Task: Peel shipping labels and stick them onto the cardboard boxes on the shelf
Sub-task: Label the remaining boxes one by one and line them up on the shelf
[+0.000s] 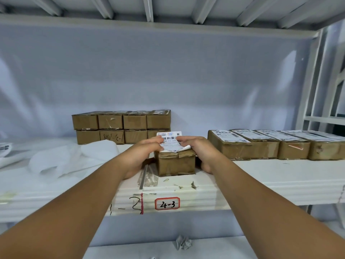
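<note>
Atop one box (176,163), left hand (143,152) and right hand (197,148) pinch one label (171,141).

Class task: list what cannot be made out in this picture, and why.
Head view: print on the shipping label, too small and blurred.
Head view: top of the middle box, covered by the label, left hand and right hand.
Head view: last box on the right, cut by the frame edge.
</note>
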{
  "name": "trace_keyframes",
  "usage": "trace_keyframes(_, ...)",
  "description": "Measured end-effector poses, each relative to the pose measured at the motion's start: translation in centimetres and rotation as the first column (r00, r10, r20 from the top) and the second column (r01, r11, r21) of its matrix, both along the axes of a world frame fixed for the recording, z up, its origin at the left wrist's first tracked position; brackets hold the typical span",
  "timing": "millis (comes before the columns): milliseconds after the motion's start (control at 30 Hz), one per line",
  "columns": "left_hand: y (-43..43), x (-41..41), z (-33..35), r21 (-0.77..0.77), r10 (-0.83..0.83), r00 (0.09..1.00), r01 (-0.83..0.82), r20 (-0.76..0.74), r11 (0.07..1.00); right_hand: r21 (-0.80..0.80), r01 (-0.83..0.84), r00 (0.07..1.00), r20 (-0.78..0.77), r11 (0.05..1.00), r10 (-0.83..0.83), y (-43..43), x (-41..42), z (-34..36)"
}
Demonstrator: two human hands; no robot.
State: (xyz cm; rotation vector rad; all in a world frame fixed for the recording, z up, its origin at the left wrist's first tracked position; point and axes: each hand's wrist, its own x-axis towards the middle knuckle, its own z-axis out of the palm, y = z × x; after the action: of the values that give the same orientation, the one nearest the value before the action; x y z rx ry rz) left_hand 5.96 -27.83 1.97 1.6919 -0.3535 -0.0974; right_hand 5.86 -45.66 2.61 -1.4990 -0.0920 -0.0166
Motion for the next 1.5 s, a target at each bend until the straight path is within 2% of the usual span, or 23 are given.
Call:
trace_keyframes(167,0.3,1.1,0.0,-0.064,-0.014,1.0,0.012,-0.026,0.998,-0.029,-0.008,1.0,-0.007,1.0,0.008,-0.1,0.2,0.1)
trace_keyframes(333,-0.3,2.2,-0.3,0.135,0.07,0.985,-0.092,0.157,0.987,-0.09,-0.024,0.999,-0.038,0.996,0.021,-0.1,0.4,0.1)
trace_keyframes(467,-0.9,2.7,0.0,0.267,0.036,0.972,-0.1,0.233,0.959,-0.143,-0.039,0.996,-0.08,0.989,0.028,0.0,0.9,0.2)
trace_keyframes(600,-1.0,3.3,-0.5,0.254,0.017,0.967,-0.084,0.256,0.963,-0.227,-0.089,0.989,-0.135,0.97,0.059,0.0,1.6,0.9)
trace_keyframes(800,-0.9,3.2,-0.9,0.213,0.023,0.965,-0.081,0.26,0.974,-0.237,-0.142,0.983,-0.144,0.961,0.11,-0.7,2.9,0.6)
trace_keyframes(1000,0.4,2.4,-0.2,0.205,-0.141,0.979,0.11,0.147,0.973,-0.241,-0.173,0.985,-0.056,0.955,0.164,-1.5,2.9,0.1)
trace_keyframes(1200,0.7,2.3,-0.2,0.214,-0.209,0.976,0.191,0.062,0.958,-0.232,-0.198,0.98,-0.034,0.952,0.196,-1.6,2.4,0.1)
trace_keyframes(1500,0.3,1.8,-0.3,0.298,-0.211,0.967,0.163,0.139,0.941,-0.295,-0.421,0.903,-0.046,0.858,0.428,-2.3,1.1,0.5)
